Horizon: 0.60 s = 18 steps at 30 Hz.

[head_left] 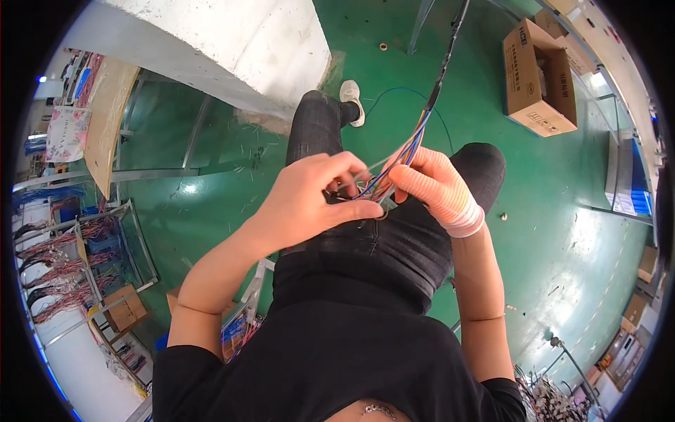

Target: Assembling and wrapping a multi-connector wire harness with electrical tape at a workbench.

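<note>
A wire harness (422, 128) of blue, yellow, brown and pale strands runs down from the top right, wrapped in black tape further up. Its loose ends fan out above my lap. My right hand (437, 188), in a pale orange glove, pinches the bundle between thumb and fingers. Bare, my left hand (307, 198) is curled around the strand ends, thumb below and fingers above. Those fingers are slightly blurred, and which strands they hold is partly hidden.
A white pillar (232, 49) stands ahead on the left. An opened cardboard box (524, 84) sits on the green floor (555, 176) at the far right. Metal racks (84, 246) with bundled wires line the left side. A blue wire (394, 89) lies on the floor.
</note>
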### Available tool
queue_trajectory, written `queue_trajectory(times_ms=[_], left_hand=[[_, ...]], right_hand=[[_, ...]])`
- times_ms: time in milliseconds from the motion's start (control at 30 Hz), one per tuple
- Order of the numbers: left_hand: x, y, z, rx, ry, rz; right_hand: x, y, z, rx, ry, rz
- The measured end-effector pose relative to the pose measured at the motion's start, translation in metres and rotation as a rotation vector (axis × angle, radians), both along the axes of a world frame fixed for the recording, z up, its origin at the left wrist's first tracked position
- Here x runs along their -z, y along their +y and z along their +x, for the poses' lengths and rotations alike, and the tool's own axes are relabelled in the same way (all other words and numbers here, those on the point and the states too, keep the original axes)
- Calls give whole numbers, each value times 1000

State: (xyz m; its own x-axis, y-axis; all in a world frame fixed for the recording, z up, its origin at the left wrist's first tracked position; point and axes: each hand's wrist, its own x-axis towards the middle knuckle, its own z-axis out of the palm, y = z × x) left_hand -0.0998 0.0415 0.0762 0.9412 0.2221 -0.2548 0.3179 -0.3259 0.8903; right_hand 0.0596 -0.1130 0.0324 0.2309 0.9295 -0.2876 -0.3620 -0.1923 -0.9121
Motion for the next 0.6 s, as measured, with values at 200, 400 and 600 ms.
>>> queue_trajectory(times_ms=[200, 400, 600], left_hand=[[19, -11, 11, -28, -255, 352], [11, -6, 11, 9, -42, -30], [15, 30, 5, -87, -52, 221]], right_hand=[[-4, 1, -6, 62, -47, -11], [2, -1, -6, 84, 80, 33], [12, -5, 11, -56, 146, -6]])
